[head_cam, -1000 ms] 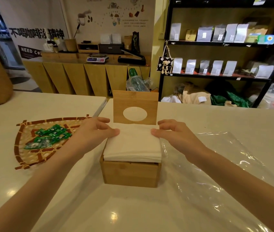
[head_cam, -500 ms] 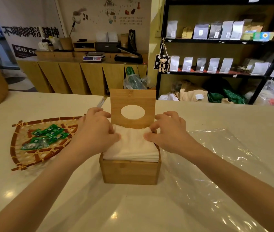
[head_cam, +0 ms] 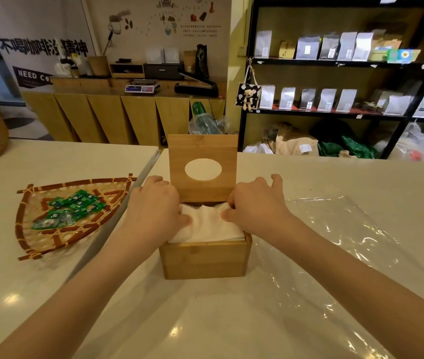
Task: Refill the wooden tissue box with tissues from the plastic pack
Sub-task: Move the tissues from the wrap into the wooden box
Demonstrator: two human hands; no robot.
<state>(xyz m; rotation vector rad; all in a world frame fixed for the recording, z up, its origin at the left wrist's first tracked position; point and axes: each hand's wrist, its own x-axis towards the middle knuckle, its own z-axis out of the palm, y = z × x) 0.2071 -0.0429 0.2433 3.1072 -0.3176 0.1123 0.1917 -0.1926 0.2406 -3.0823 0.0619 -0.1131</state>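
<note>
At the centre of the frame we see the box (head_cam: 205,259) standing on the white counter (head_cam: 205,320), its lid (head_cam: 203,168) swung up and standing upright at the far edge, the oval slot in it showing the pale counter behind. The tissues (head_cam: 207,226) sit inside the box as a white stack, their top rising a little above the near rim and rumpled toward the far side. Our left hand (head_cam: 153,206) presses down on the left part of the stack, fingers curled, thumb lying on the paper; our right hand (head_cam: 255,203) presses on the right part, fingertips pinching a fold of tissue by the lid. Both hands are bent closed against the tissues rather than spread flat. The empty plastic pack (head_cam: 335,244) lies flattened on the counter at right of centre, just beside the box and under the right forearm. At left of centre a woven tray (head_cam: 24,229) holds small green packets (head_cam: 68,211), apart from the box.
</note>
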